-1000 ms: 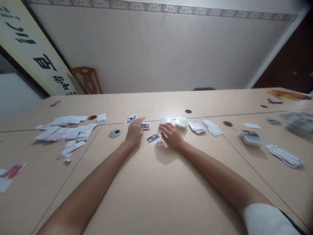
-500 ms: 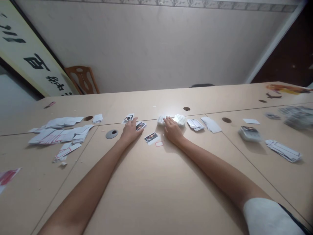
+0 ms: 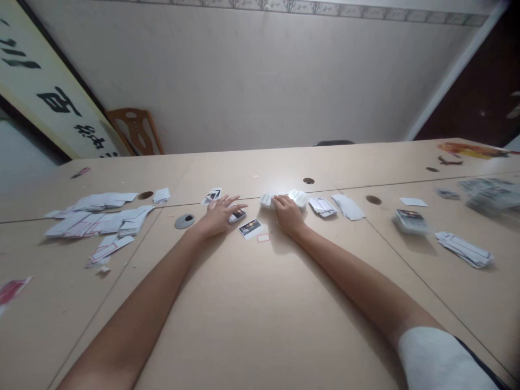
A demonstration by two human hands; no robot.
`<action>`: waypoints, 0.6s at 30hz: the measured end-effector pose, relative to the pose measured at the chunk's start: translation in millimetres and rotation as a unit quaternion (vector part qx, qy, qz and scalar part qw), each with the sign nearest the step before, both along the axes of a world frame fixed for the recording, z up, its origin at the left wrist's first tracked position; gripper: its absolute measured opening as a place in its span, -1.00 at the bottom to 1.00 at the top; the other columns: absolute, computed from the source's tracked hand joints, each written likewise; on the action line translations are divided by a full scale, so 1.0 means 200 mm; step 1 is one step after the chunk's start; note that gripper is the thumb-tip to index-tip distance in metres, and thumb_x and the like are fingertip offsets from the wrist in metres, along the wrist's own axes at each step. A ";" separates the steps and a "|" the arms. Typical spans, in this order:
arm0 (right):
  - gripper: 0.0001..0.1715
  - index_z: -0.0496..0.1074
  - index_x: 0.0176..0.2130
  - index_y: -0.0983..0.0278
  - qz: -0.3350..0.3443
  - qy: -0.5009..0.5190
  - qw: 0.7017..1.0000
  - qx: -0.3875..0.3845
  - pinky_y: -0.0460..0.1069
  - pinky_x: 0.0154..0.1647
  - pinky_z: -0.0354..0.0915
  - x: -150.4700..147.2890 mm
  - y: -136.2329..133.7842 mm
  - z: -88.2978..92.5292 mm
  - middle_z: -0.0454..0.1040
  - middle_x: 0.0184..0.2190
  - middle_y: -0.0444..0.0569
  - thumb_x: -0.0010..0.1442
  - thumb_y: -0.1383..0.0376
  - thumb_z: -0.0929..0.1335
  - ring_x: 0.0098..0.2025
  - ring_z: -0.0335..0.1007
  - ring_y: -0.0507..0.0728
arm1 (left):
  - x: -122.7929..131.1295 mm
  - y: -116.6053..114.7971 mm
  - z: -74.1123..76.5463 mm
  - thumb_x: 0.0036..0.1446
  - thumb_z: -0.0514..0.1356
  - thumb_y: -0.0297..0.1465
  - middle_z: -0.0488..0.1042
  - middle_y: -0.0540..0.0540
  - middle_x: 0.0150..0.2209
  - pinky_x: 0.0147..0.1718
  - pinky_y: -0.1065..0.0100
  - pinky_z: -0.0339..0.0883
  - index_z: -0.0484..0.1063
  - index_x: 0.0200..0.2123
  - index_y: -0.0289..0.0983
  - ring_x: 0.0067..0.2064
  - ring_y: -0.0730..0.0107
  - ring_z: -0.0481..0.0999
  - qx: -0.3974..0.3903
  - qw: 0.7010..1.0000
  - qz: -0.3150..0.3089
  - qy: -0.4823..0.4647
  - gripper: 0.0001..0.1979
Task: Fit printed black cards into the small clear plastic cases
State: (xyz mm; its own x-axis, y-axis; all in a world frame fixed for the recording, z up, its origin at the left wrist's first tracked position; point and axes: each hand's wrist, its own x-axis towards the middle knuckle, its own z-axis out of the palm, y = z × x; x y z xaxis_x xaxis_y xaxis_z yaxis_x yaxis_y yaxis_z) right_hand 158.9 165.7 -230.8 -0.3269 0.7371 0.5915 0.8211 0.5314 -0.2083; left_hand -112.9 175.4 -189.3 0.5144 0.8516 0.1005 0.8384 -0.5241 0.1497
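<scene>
My left hand is over the table with its fingers spread, holding nothing. Under its fingertips lies a dark picture card, partly covered. Another picture card lies just behind that hand. My right hand rests with its fingers close together against a pile of clear plastic packets; whether it grips one is hidden. A second packet pile sits just behind it to the right. Between my hands lie a white-edged picture card and a small red-outlined label.
White paper slips spread over the left of the table. To the right are folded slips, white papers, a packet stack, more slips and plastic packets. Cable holes dot the tabletop.
My left hand has lifted and spread its fingers, moving over the dark picture card. My right hand has barely moved, its fingers now closer together. The view has shifted slightly.
</scene>
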 end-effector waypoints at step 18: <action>-0.59 0.47 0.01 0.40 -0.009 0.010 1.000 0.010 0.17 0.25 0.23 0.01 -0.01 -0.02 0.51 0.07 0.23 0.22 0.56 0.23 0.21 0.33 0.30 | -0.01 0.02 0.04 0.05 0.14 -0.40 0.48 -0.16 0.14 0.27 0.07 0.04 0.47 0.10 -0.16 0.19 0.05 0.40 -0.011 0.999 -0.049 0.010 -0.50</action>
State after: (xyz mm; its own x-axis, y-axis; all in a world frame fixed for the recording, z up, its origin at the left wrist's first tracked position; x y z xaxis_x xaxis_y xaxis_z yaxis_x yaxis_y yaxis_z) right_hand 160.2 164.1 -234.5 -0.3021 0.7306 0.6124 0.8267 0.5207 -0.2133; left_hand -114.9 179.8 -180.9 0.5969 0.7991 0.0711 0.7865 -0.6004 0.1450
